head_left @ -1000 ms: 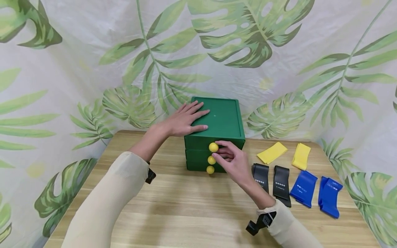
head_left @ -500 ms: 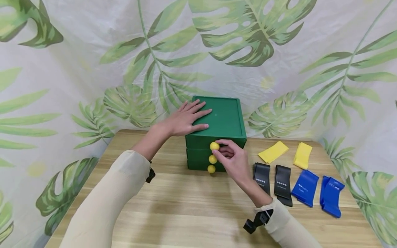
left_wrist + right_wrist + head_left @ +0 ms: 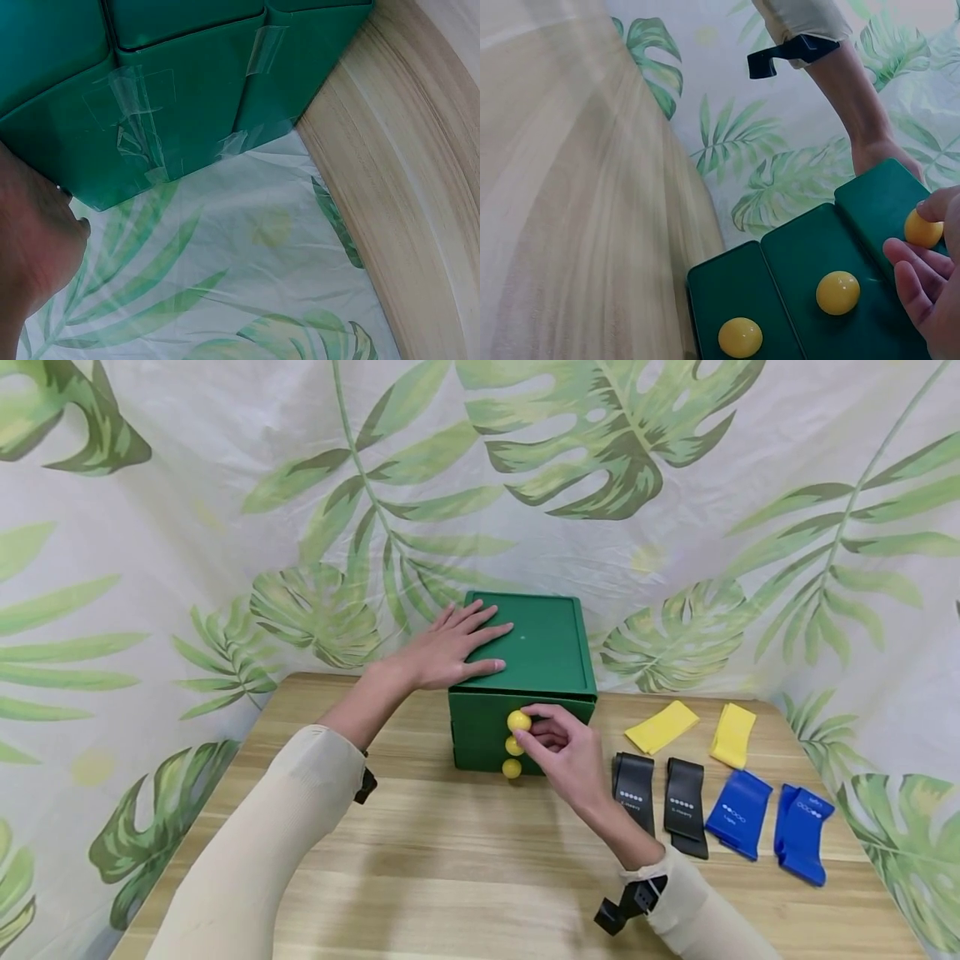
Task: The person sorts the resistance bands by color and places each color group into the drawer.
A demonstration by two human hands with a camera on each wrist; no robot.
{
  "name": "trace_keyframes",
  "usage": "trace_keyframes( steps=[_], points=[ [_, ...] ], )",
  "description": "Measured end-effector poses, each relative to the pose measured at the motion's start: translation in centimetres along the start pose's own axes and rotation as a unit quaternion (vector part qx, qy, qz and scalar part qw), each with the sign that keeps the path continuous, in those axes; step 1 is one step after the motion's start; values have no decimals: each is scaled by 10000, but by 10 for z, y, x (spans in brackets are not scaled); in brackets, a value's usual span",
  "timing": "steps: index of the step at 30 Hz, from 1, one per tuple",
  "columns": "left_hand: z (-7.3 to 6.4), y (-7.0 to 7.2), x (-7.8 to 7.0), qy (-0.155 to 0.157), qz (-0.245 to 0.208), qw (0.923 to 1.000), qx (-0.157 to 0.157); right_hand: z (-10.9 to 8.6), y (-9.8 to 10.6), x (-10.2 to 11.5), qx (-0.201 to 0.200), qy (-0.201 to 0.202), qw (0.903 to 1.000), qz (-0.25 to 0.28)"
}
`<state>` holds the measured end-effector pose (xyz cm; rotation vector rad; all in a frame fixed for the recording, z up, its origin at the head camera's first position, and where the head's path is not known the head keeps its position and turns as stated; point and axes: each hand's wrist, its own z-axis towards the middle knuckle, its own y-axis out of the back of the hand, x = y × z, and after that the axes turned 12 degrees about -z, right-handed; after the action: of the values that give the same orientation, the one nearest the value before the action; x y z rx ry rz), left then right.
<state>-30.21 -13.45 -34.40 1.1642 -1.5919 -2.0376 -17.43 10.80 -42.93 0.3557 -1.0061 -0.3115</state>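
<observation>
A green drawer box (image 3: 543, 647) stands at the back of the table, with three round yellow knobs on its front. My left hand (image 3: 453, 652) lies flat on its top, fingers spread. Thumb and fingers of my right hand (image 3: 566, 747) pinch the top knob (image 3: 518, 721), also visible at the edge of the right wrist view (image 3: 924, 227). The top drawer (image 3: 881, 199) sits slightly forward of the others. Below it, the middle knob (image 3: 838, 292) and bottom knob (image 3: 740, 337) are free. The left wrist view shows clear tape (image 3: 135, 112) on the box's side.
To the right of the box lie two folded yellow bands (image 3: 660, 727), two black bands (image 3: 684, 802) and two blue bands (image 3: 738, 814). A leaf-print cloth (image 3: 420, 527) hangs close behind the wooden table (image 3: 420, 877).
The top knob has moved slightly down and toward me with my right hand, and the top drawer has come out a little. My left hand stays on the box top.
</observation>
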Motion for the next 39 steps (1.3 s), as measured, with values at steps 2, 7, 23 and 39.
trace_keyframes(
  steps=[2,7,23,39],
  points=[
    [0,0,0,-27,-29,10000,-10,-2,1,2,-14,0,10000,-39],
    [0,0,0,-50,-41,10000,-17,-9,2,6,24,62,10000,-33],
    [0,0,0,-41,-151,9999,-21,-37,5,18,-4,272,9993,-256],
    [0,-1,2,-48,-240,9997,-47,-59,7,30,-32,386,9989,-280]
  ],
)
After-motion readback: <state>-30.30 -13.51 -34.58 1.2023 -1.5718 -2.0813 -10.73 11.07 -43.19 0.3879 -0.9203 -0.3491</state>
